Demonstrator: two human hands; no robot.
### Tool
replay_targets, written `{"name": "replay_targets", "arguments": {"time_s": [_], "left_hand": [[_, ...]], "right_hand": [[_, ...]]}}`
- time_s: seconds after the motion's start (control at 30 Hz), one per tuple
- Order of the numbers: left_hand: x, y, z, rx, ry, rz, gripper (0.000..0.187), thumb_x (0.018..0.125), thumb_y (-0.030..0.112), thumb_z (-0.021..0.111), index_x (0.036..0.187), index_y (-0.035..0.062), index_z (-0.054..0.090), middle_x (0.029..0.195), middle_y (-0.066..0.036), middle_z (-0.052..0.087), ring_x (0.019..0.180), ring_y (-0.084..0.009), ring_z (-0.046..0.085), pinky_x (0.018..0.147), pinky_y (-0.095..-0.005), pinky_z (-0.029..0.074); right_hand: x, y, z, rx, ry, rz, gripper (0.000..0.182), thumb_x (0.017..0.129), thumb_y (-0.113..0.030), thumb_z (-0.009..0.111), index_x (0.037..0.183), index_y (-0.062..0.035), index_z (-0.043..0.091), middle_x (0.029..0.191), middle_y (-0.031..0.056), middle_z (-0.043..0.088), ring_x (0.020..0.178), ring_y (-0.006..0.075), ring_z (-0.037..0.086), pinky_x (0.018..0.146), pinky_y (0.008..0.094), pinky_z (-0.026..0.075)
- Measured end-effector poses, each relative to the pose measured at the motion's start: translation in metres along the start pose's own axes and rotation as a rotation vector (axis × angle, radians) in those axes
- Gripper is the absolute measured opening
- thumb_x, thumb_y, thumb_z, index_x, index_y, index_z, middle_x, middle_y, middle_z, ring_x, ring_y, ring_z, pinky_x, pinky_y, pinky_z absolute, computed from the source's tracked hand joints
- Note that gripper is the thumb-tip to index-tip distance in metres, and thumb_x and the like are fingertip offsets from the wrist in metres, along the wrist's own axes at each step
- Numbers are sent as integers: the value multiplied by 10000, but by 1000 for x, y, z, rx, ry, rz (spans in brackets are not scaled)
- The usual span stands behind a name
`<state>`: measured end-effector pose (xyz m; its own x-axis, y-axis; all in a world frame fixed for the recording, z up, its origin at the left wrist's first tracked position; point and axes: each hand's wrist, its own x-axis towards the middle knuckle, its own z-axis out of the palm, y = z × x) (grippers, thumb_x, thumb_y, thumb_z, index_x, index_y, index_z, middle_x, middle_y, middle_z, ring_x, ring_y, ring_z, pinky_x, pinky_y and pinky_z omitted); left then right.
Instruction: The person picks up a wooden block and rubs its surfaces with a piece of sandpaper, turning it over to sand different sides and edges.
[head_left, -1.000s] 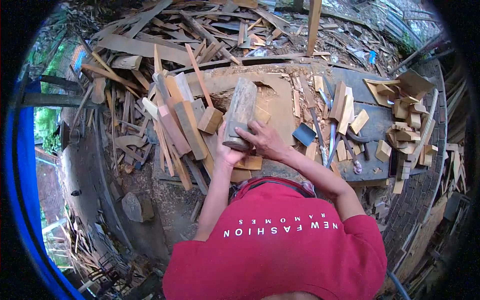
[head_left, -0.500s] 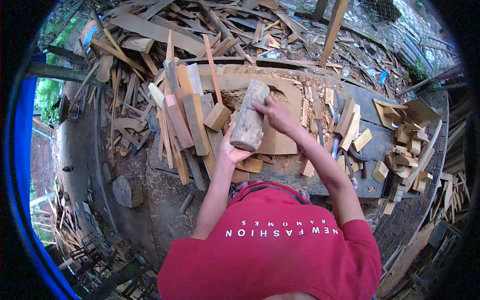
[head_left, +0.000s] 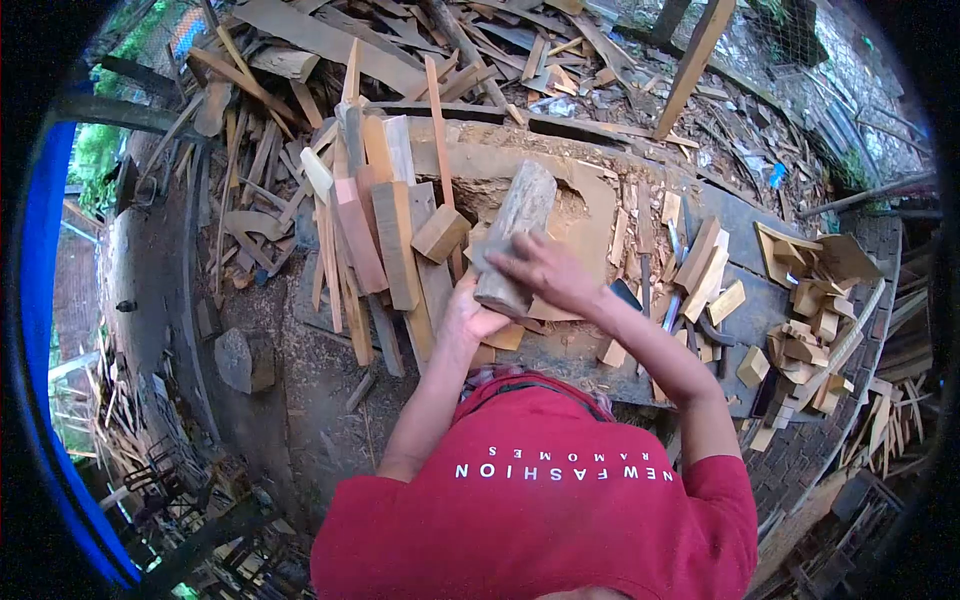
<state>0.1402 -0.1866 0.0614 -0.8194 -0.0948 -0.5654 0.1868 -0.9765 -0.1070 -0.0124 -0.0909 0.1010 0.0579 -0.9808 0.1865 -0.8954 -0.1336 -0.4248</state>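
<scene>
A short, pale grey piece of log point(head_left: 528, 200) is tilted over the workbench. My left hand point(head_left: 473, 312) is closed around its near end from below and the left side. Across the lower part of the log lies my right hand point(head_left: 548, 272), fingers bent over its upper face and partly smeared by motion. Under those fingertips a thin greyish patch shows, which I cannot make out. Beneath the log is a brown board point(head_left: 590, 225) with a rough hollow and wood chips. A small wood block point(head_left: 440, 234) sits left of the log.
Upright planks and sticks point(head_left: 395, 240) stand close on the left. Offcuts point(head_left: 705, 262) and dark-handled tools lie right of the board, with stacked blocks point(head_left: 815, 320) farther right. A chunk of log point(head_left: 245, 361) rests on the ground at left. Scrap wood point(head_left: 400, 50) fills the back.
My right hand has slid down along the log toward its near end. The log remains in my left hand. The whole view has shifted slightly.
</scene>
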Motion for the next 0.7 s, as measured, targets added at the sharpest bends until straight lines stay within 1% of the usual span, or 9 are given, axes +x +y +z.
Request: {"name": "replay_targets", "arguments": {"time_s": [0.17,0.27,0.33,0.37,0.4,0.5,0.57,0.63,0.7], "left_hand": [[3,-2,2,9,51,-53,504,903,373,523,1308,81,449,1286,-144,513,1175,-321,497,1001,-525,365],[3,-3,4,21,-13,-59,520,903,370,525,1314,63,438,1287,-161,507,1171,-342,495,996,-528,370],[2,-5,7,48,69,-24,517,900,364,533,1311,65,442,1285,-165,509,1162,-342,502,995,-524,373],[3,-4,6,48,69,-24,517,900,364,533,1311,65,442,1285,-165,509,1162,-342,502,995,-524,373],[4,-3,6,20,42,-39,516,897,361,537,1310,66,444,1283,-167,510,1161,-344,503,995,-525,372],[4,0,4,-16,12,-76,509,895,359,539,1304,70,452,1280,-165,513,1156,-347,505,994,-526,372],[5,1,1,-30,8,-102,502,895,360,537,1299,73,458,1279,-162,515,1153,-348,506,993,-526,372],[8,3,-6,-121,7,-129,498,895,375,525,1292,80,464,1285,-153,510,1164,-346,496,1003,-532,356],[1,-3,11,-62,30,-97,483,903,385,508,1277,82,470,1245,-142,529,1117,-320,523,959,-513,397]], "right_hand": [[27,83,43,-116,72,147,482,791,-62,514,1261,-166,502,1040,131,501,923,312,568,698,378,524],[43,116,48,-200,52,279,414,820,-79,496,1229,-149,504,1023,150,518,923,337,580,708,411,521],[49,134,51,-242,72,335,360,841,-92,474,1196,-141,508,1020,167,521,913,349,586,718,431,518],[48,140,55,-188,23,451,363,849,-92,457,1206,-145,497,996,181,525,917,360,580,731,445,511],[47,140,56,-187,24,450,363,849,-92,457,1206,-145,497,996,181,525,917,360,580,731,445,511],[39,131,55,-230,44,394,387,839,-94,472,1220,-157,490,974,181,531,900,354,578,720,432,510],[28,89,33,-89,-36,359,434,801,-64,508,1228,-143,490,964,184,538,874,347,576,714,417,507],[8,44,21,-37,-30,212,551,725,14,541,1259,-105,480,991,183,527,871,345,577,732,411,503],[-10,-2,-1,102,-100,165,546,757,-21,515,1293,-113,466,1030,169,497,888,319,556,713,404,503]]}}
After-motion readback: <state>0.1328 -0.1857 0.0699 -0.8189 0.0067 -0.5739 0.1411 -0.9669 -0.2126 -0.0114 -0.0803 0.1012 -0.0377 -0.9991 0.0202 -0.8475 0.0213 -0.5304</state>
